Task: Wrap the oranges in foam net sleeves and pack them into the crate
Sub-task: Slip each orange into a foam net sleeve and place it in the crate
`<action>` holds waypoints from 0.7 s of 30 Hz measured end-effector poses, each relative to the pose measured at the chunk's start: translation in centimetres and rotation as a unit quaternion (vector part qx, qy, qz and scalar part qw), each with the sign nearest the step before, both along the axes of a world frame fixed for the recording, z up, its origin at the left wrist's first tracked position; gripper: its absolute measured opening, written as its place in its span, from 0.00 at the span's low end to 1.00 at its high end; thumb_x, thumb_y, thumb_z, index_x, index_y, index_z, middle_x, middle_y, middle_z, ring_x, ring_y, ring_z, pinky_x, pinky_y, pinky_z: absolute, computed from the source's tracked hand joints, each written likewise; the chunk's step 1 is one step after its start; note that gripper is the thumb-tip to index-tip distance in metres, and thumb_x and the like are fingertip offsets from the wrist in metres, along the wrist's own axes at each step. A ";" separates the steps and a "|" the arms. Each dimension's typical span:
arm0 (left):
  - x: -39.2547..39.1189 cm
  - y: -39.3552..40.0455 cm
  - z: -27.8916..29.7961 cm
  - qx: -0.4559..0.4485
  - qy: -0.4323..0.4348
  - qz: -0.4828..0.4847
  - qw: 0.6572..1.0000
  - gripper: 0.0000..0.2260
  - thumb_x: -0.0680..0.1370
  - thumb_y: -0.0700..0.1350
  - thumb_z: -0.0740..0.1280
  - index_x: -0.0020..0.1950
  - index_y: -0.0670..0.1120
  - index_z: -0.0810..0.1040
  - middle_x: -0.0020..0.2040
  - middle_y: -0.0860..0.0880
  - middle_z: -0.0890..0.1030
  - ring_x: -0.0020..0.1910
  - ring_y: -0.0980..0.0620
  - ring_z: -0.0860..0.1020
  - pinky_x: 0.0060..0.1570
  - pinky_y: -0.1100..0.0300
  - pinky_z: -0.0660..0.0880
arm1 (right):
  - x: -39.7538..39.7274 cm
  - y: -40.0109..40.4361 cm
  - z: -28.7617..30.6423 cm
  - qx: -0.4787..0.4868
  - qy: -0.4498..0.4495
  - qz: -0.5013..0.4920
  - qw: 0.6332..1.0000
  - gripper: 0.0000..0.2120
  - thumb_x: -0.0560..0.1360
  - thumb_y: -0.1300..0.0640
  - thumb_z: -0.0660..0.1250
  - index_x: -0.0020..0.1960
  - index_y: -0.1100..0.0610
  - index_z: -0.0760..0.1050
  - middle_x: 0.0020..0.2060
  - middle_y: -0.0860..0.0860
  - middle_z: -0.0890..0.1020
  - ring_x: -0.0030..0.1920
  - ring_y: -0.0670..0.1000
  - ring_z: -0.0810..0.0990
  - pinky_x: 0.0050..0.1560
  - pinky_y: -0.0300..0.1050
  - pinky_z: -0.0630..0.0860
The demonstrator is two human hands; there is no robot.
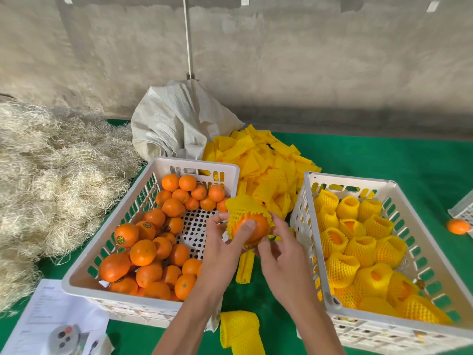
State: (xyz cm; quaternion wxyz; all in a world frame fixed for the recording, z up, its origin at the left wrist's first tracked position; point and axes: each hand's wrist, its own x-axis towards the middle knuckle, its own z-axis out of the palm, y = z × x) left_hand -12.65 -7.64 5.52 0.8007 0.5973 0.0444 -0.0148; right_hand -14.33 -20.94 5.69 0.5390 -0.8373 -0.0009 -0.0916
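orange point(252, 226) half-sleeved – net point(243, 207) mouth faces camera | both hands point(220, 242) point(279, 248) gripping it

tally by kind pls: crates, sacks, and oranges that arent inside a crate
white slotted plastic crates: 3 (left crate, right crate, corner of a third at the right edge)
white woven sack: 1
oranges outside the crates: 2 (loose orange on the green mat; half-sleeved orange gripped by the left hand, its yellow foam net sleeve pinched by the right hand)
total: 6
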 end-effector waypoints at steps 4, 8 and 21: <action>0.2 1.5 -0.4 0.085 -0.003 -0.083 0.993 0.36 0.65 0.59 0.82 0.69 0.59 0.70 0.62 0.52 0.81 0.58 0.50 0.84 0.58 0.48 0.82 | 0.1 -1.1 -0.3 -0.057 -0.056 -0.046 0.996 0.12 0.82 0.52 0.65 0.65 0.49 0.79 0.54 0.43 0.84 0.53 0.42 0.82 0.54 0.45 0.81; 0.4 1.8 0.1 0.162 -0.070 -0.069 0.982 0.24 0.70 0.58 0.81 0.64 0.63 0.80 0.58 0.58 0.84 0.54 0.55 0.84 0.51 0.56 0.83 | 0.0 -1.4 0.4 -0.104 -0.137 -0.071 0.983 0.07 0.80 0.57 0.70 0.57 0.55 0.83 0.47 0.46 0.84 0.45 0.43 0.81 0.46 0.39 0.80; -0.2 -1.4 1.1 -0.045 0.032 -0.055 0.997 0.30 0.74 0.49 0.75 0.74 0.53 0.69 0.58 0.46 0.85 0.59 0.45 0.84 0.60 0.46 0.81 | 0.0 -0.7 1.3 -0.078 -0.105 -0.066 0.989 0.14 0.80 0.53 0.65 0.65 0.48 0.76 0.57 0.42 0.76 0.55 0.43 0.78 0.51 0.45 0.81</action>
